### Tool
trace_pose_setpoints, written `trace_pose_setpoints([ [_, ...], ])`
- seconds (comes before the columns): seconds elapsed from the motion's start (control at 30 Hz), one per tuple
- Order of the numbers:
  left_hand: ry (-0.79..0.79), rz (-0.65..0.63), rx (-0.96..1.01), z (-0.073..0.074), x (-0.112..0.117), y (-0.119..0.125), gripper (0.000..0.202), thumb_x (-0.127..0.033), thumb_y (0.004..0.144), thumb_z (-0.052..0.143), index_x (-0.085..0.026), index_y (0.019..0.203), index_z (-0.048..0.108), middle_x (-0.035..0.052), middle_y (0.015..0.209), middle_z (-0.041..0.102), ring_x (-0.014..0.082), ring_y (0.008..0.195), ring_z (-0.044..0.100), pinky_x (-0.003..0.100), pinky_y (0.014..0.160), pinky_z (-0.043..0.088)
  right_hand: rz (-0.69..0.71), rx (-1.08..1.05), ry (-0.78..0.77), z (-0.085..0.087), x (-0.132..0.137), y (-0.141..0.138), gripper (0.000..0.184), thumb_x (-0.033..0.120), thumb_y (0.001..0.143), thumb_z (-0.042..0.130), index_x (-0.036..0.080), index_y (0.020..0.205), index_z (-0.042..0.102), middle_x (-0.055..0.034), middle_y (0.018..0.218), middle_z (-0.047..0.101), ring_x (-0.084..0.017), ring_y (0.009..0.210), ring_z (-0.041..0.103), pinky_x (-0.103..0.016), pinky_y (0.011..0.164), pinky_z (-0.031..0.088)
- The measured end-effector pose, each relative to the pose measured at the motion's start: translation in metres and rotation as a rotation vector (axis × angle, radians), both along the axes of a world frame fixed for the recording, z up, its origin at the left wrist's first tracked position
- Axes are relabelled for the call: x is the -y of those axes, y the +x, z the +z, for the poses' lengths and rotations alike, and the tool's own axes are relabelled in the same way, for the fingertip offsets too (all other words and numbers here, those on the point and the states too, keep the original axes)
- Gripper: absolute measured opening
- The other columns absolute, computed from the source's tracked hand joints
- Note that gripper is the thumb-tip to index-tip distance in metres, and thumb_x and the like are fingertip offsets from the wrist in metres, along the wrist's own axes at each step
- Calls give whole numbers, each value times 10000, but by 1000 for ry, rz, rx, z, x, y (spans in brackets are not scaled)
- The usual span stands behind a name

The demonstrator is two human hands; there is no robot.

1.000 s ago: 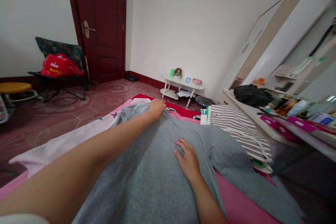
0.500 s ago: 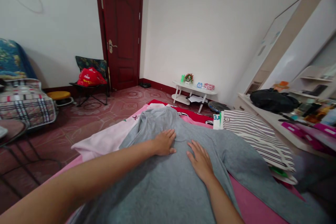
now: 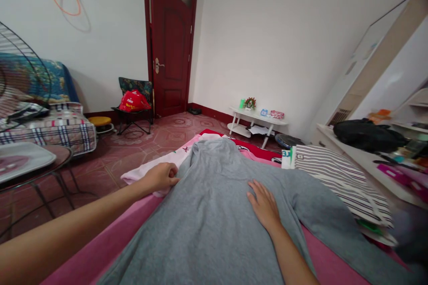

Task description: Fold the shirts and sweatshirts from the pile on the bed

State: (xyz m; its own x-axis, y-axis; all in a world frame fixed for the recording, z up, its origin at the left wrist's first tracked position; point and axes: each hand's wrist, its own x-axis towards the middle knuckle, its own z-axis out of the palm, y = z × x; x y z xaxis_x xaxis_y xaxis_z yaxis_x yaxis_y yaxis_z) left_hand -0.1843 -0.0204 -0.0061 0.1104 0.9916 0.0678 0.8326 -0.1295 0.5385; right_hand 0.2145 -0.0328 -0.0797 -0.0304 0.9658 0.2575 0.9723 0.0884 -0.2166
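Pinching the left edge of the grey garment (image 3: 217,222), the left hand (image 3: 161,177) has its fingers curled shut on the fabric. The right hand (image 3: 265,205) lies flat and open on the garment's middle, fingers spread, at three o'clock from the left one. The garment lies spread on the pink bed (image 3: 110,249), its neck toward twelve o'clock and one sleeve running out to four o'clock. A pale pink cloth (image 3: 140,172) lies just under the left hand. At two o'clock of the right hand a striped cloth (image 3: 337,178) lies folded just beside the sleeve. A white-and-green pack (image 3: 286,159) at its far end bears dark letters too small to read. Farther off at eleven o'clock a red bag (image 3: 133,101) with yellow print, also unreadable, sits on a folding chair (image 3: 133,85) beside the dark red door (image 3: 172,53).
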Motion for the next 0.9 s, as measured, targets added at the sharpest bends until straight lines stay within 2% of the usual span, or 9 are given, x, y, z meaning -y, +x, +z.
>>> trace_pose_setpoints([
  [0.07,-30,-33,43,3,0,1,167,-341,608,670,-187,643,613,-16,620,617,165,637,588,241,602,415,0,-10,-1,-1,0,1,470,383,923,332,243,1348,477,-31,1470,392,-222,1367,311,-452,1119,227],
  [0.17,-46,16,119,22,-11,1,211,-386,678,596,-175,683,598,-15,594,615,153,574,592,230,548,435,2,-25,-1,-2,-1,2,472,389,920,335,238,1342,484,-28,1469,394,-217,1366,311,-437,1122,223],
  [0.3,100,263,135,63,-47,-15,223,-356,782,464,-160,832,559,32,714,650,174,655,628,248,578,466,3,-57,0,-2,-2,3,471,392,913,349,234,1332,494,-37,1467,397,-219,1366,310,-433,1122,220],
  [0.5,354,551,-54,123,-93,-42,244,-292,757,531,-142,935,606,130,1003,656,305,1009,579,377,827,443,16,-111,13,2,1,3,452,379,906,377,228,1308,517,-47,1446,427,-223,1358,328,-447,1118,228],
  [0.63,525,634,-219,161,-110,-16,331,-293,821,473,-129,1076,606,177,1079,638,346,1039,571,440,839,434,23,-133,36,1,0,4,428,363,897,406,225,1277,546,-52,1431,447,-226,1344,353,-447,1112,246],
  [0.7,617,534,-213,181,-106,22,355,-312,851,449,-128,1117,595,170,1096,631,338,1070,554,443,873,415,34,-148,70,2,0,5,410,350,889,426,209,1245,573,-68,1410,472,-230,1322,387,-436,1101,271],
  [0.77,738,266,-188,197,-86,72,350,-318,868,445,-128,1117,602,148,1109,626,311,1101,530,438,931,381,58,-173,122,6,3,3,374,334,885,439,177,1174,618,-95,1345,534,-233,1261,457,-406,1072,322],
  [0.83,797,-189,-165,204,-45,123,349,-332,869,472,-156,1142,601,93,1156,620,278,1144,500,423,998,336,139,-198,158,12,10,-3,334,318,900,422,171,1087,657,-99,1223,619,-218,1152,544,-359,1011,389],
  [0.9,730,-658,-130,197,9,162,438,-374,871,505,-206,1274,520,48,1291,557,249,1194,473,378,1014,341,238,-196,170,19,20,-10,311,312,913,411,191,1011,680,-79,1096,674,-206,1044,597,-328,943,434],
])
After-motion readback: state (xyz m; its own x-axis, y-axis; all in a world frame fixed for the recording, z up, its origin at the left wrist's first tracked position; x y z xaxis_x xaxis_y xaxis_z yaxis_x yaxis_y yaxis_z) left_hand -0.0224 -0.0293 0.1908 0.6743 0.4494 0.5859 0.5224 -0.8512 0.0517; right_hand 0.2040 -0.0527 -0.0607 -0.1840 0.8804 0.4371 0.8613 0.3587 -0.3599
